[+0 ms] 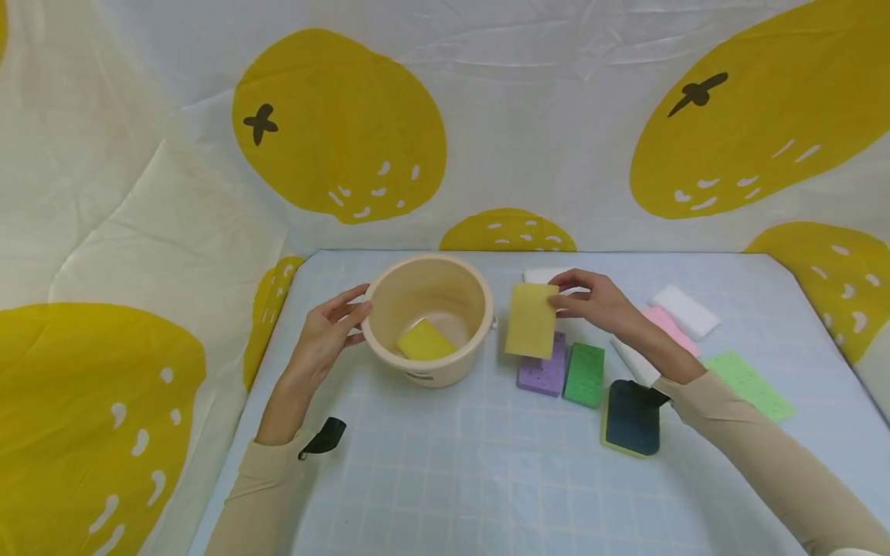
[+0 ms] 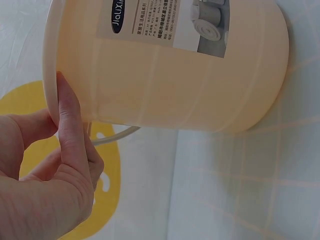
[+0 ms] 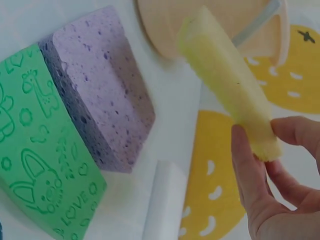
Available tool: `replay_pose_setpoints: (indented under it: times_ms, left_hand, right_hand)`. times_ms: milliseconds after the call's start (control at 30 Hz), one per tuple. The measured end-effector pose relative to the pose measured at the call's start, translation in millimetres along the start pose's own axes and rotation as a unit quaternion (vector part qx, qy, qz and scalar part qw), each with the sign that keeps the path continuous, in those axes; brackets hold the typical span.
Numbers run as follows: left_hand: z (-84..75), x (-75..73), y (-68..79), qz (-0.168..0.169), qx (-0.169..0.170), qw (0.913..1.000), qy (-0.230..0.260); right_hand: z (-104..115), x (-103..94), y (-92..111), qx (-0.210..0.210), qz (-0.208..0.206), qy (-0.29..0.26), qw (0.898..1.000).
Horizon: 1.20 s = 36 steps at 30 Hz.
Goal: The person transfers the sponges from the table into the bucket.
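Note:
A cream plastic bucket (image 1: 438, 374) stands at the back left of the table, with a yellow sponge (image 1: 426, 340) lying on its bottom. My left hand (image 1: 327, 340) pinches the bucket's rim on its left side, thumb on one face and fingers on the other, as the left wrist view shows. To the right of the bucket, my right hand (image 1: 591, 301) pinches a pale yellow sponge (image 1: 531, 320) by its edge, raised over the table. Below that sponge lie a purple sponge (image 1: 541, 376) and a green sponge (image 1: 585, 375) with embossed animal patterns (image 3: 45, 150).
Nearer the front is a dark-topped scouring sponge (image 1: 632, 418). Further right lie a white sponge (image 1: 684, 312), a pink sponge (image 1: 670, 330) and a light green sponge (image 1: 749, 384). Another white piece (image 1: 542, 275) sits behind the raised sponge. A fruit-print cloth (image 1: 528, 139) encloses the table.

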State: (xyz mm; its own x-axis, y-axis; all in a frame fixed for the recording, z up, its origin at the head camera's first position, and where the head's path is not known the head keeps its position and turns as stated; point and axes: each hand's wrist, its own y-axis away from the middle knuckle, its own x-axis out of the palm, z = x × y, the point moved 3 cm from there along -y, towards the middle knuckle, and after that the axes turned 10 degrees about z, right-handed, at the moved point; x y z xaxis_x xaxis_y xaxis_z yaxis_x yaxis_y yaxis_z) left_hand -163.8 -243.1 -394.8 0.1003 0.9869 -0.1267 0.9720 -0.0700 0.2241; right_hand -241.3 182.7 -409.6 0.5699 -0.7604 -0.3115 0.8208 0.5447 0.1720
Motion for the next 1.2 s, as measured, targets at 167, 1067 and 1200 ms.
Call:
replay_pose_setpoints:
  times_ms: [167, 1067, 1200]
  left_hand:
    - [0.2, 0.0, -0.2, -0.003, -0.004, 1.0, -0.003]
    - [0.4, -0.5, -0.9, -0.013, -0.018, 0.9997, 0.007]
    - [-0.1, -0.2, -1.4, -0.011, -0.016, 0.9998, 0.009]
  right_hand:
    - [11, -6.0, 4, 0.0, -0.004, 0.01, 1.0]
    - [78, -8.5, -8, 0.001, 0.008, -0.001, 1.0]
    - [84, -4.3, -15, 0.0, 0.015, -0.007, 1.0]
